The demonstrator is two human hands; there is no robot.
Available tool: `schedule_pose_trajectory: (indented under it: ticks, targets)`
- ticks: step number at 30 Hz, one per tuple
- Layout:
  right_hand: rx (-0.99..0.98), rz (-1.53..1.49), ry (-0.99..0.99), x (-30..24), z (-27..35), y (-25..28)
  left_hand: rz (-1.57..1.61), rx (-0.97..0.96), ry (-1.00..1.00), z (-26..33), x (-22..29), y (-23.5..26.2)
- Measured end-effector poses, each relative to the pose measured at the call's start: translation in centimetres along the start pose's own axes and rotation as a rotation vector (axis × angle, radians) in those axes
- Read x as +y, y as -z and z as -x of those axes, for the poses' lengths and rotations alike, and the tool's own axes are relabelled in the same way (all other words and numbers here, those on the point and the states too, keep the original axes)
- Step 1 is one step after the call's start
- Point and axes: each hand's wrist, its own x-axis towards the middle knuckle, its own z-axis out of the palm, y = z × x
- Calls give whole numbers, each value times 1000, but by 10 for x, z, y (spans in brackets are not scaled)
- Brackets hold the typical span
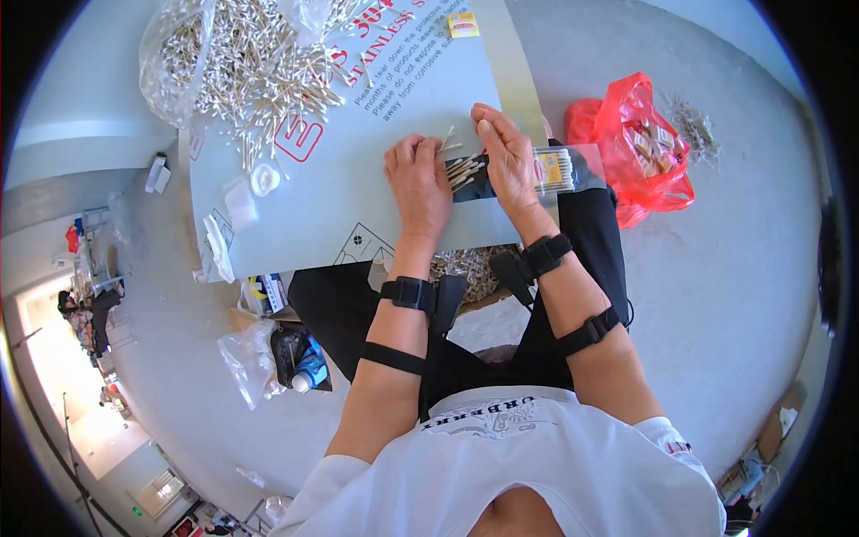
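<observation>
My left hand rests over the sheet-covered table, its fingers curled and closed at a few cotton swabs that stick out by the fingertips. Beside it a small loose bunch of cotton swabs lies on a dark strip. My right hand is raised just right of that bunch, thumb and forefinger pressed together; anything between them is too small to make out. Right of its wrist lies a clear packet of swabs with a yellow label.
A large heap of swabs spills from a clear bag at the table's far left. Nearby stands a small round white container. One yellow card lies at the far edge. A red plastic bag with packets sits to the right.
</observation>
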Motion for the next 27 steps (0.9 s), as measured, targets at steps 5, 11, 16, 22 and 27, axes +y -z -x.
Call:
schedule_pose_trajectory:
  ticks: [5,11,16,22,27]
  targets:
    - [21,-86,-38,-3,14,-1,86,3,33,-4,-9,3]
    - [77,-206,-32,-1,23,-5,82,-92,100,-19,-15,7]
    - [69,-238,-31,0,19,-3,-69,-77,-47,-11,-2,5]
    - [20,-160,-53,-1,19,1,1,-96,-69,18,10,15]
    - [0,-133,-24,2,21,0,75,-47,-79,16,0,14]
